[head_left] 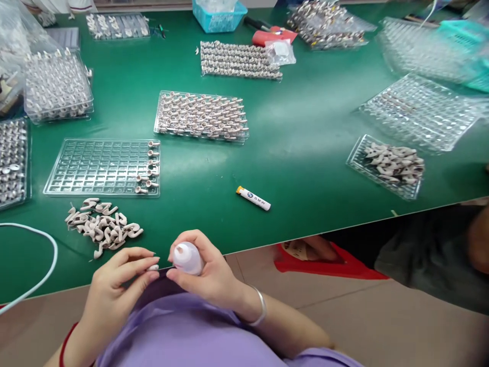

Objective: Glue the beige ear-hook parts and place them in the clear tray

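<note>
fingers (198, 238) hold a bottle (190, 261), a bmw-labelled lighter (253, 198) lying beyond.

wearer's hands: two, left hand (116, 280) and right hand (212, 275). squeeze bottle (188, 259): one. pinched piece (153, 267): one. lighter (253, 198): one. seated pieces (152, 174) in partly filled tray (95, 163): seven. loose pile (109, 230): one, overlapping parts uncountable. white cable (55, 250): one. silver bangle (263, 308): one.

Green tbl (313, 168) carries clear trays (87, 168), pile of beige pcs (100, 232), white lighter (253, 198) & blue basket (220, 23).
</note>
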`<state>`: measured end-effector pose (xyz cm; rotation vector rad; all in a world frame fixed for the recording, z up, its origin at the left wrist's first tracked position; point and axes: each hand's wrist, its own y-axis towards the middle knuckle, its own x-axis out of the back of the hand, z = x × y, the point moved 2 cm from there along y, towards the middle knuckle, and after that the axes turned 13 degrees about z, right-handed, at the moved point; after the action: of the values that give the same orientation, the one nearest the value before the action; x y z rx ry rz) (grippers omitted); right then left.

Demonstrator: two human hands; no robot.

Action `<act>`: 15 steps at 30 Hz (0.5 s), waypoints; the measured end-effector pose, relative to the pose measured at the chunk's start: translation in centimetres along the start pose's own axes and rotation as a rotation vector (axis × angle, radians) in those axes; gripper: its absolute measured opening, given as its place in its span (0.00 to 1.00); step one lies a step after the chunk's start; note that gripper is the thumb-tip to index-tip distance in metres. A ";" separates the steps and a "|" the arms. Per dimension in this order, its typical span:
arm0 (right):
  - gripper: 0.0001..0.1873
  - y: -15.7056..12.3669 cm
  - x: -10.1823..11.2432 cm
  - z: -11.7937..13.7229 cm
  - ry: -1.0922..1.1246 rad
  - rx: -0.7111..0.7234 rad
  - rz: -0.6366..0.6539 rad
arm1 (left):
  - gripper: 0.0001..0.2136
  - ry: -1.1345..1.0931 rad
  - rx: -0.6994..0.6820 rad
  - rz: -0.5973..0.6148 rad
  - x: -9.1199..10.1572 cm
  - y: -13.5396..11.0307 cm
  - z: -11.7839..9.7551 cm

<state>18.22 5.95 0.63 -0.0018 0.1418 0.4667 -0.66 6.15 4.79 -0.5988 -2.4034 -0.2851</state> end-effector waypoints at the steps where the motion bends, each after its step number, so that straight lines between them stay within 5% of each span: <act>1: 0.19 0.2 -0.3 0.0 -0.001 0.006 0.020 | 0.08 -0.012 -0.003 0.008 -0.3 -0.3 0.0; 15: 0.17 0.2 -0.7 0.0 0.040 0.032 0.087 | 0.15 0.016 -0.093 -0.016 -1.0 -1.3 -0.4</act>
<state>17.50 5.78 0.77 0.0267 0.1891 0.5515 -0.37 4.51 4.40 -0.6165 -2.3909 -0.4084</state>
